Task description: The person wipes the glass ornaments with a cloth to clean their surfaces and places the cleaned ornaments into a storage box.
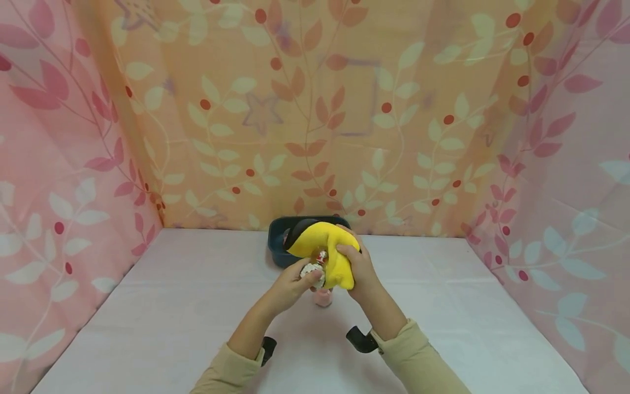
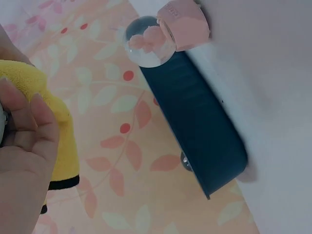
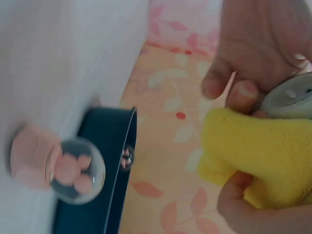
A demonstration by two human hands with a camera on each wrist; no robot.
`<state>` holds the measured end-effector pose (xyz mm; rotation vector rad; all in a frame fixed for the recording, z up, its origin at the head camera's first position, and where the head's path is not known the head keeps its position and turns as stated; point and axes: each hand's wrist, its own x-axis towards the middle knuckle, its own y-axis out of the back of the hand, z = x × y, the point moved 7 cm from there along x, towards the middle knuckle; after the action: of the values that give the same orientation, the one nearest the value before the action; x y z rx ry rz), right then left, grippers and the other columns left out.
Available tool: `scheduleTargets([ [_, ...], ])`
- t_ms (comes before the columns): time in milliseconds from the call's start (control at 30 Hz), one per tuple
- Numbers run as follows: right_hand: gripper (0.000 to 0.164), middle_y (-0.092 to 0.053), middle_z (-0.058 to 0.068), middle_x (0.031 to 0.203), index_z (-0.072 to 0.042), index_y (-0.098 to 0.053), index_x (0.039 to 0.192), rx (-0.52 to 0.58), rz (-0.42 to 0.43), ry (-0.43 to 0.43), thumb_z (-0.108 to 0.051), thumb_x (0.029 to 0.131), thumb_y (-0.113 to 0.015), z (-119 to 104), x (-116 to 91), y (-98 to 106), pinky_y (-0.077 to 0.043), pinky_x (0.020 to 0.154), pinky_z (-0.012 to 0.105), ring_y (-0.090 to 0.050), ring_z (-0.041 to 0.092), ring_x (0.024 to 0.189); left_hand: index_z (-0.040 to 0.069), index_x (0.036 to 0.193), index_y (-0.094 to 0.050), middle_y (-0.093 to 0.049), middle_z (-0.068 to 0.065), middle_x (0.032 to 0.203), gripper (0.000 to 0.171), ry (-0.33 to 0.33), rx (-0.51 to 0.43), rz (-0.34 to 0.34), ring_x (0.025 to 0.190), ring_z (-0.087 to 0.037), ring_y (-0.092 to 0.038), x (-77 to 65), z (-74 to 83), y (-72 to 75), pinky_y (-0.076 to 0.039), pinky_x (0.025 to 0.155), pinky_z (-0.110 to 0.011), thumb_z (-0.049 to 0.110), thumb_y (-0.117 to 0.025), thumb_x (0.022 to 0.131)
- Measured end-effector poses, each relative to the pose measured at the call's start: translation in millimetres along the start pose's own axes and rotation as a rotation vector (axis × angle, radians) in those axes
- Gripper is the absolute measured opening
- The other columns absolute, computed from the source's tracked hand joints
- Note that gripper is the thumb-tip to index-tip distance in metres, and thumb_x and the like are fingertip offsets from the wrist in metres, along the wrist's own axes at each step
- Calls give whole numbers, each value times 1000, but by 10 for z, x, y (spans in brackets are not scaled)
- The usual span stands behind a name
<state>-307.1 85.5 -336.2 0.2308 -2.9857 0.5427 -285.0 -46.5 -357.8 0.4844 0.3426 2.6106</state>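
Observation:
My left hand (image 1: 293, 282) grips a small snow globe (image 1: 313, 272) by its white base; a red and white figure shows inside the clear dome. In the right wrist view the round underside of its base (image 3: 290, 100) faces the camera. My right hand (image 1: 361, 265) holds a yellow cloth (image 1: 327, 236) with a black edge, bunched against the globe's dome. The cloth hides part of the dome and some fingers. Below both hands, a pink snow globe (image 1: 323, 297) stands on the table, with a pink round-eared shape (image 3: 68, 168) in its clear dome.
A dark blue bin (image 1: 276, 254) stands behind the hands near the back curtain (image 1: 315, 137). Inside it is another clear globe (image 3: 127, 158), partly hidden by the wall. The white table (image 1: 197, 306) is bordered by patterned cloth on three sides. Black wrist mounts (image 1: 361, 340) project below my forearms.

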Motion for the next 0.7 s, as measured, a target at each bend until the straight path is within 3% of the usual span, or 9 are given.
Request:
scheduleTargets([
  [200,20,-51,1,96,-5,-43,109,197,-37,-212,-19,96,-39,182,45,-11,-50,73,18,-56,7,80,-5,123,-51,-57,-7,97,45,9,-9,4,86,-17,-53,-13,-21,-10,-48,77,-28,34,-53,101],
  [333,21,-50,1,96,-5,-41,109,290,-70,-316,-22,97,-37,282,27,-6,-51,75,20,-58,8,81,-2,130,-49,-56,-9,108,53,23,-37,12,95,-19,-53,-16,-11,-19,-47,84,-30,40,-54,99],
  [433,21,-50,1,99,-6,-40,112,332,-27,-348,-22,98,-38,314,-3,51,-52,78,23,-59,10,85,0,133,-48,-56,-10,116,56,36,-49,26,101,-20,-53,-6,-8,-19,-47,89,-32,44,-55,98],
  [567,18,-51,2,101,-6,-40,114,378,54,-240,-16,99,-40,223,-16,173,-52,79,23,-60,10,88,-1,129,-50,-57,-10,110,49,44,-23,84,94,-19,-56,0,-34,34,-50,84,-33,36,-58,98],
  [700,25,-50,1,106,-12,-42,121,339,36,16,-6,97,-40,6,-33,255,-50,79,22,-56,10,90,-4,125,-50,-58,-12,103,41,69,-32,166,84,-18,-60,-2,-88,120,-51,77,-31,25,-61,97],
])
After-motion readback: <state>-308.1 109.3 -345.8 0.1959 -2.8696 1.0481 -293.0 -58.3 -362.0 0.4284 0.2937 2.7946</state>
